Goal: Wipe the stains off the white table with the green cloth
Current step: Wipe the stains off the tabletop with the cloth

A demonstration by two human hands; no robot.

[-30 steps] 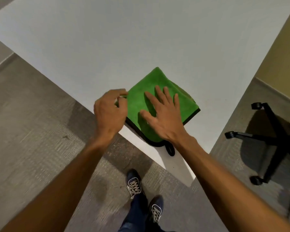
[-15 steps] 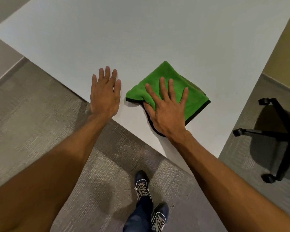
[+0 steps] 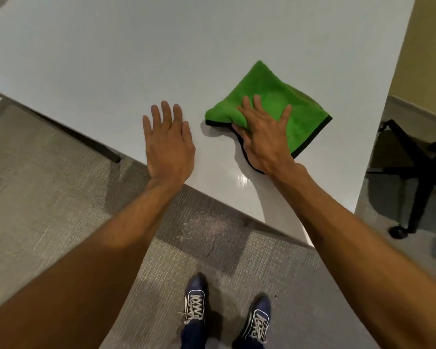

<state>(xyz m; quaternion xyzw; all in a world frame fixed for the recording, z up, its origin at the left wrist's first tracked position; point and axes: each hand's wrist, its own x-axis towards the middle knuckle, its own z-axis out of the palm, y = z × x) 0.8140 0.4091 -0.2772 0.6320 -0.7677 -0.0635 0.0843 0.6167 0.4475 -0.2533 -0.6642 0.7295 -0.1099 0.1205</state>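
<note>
Green and folded, with a black hem, the cloth lies on the white counter close to its near corner, and my right hand presses flat on the cloth's near-left part, fingers spread and released, gripping nothing. My left hand rests palm-down on the bare counter just left of the cloth, apart from it, fingers straight and unclenched. Right of the cloth, off the counter, stands a black office chair; my dark blue shoes stand on grey carpet.
</note>
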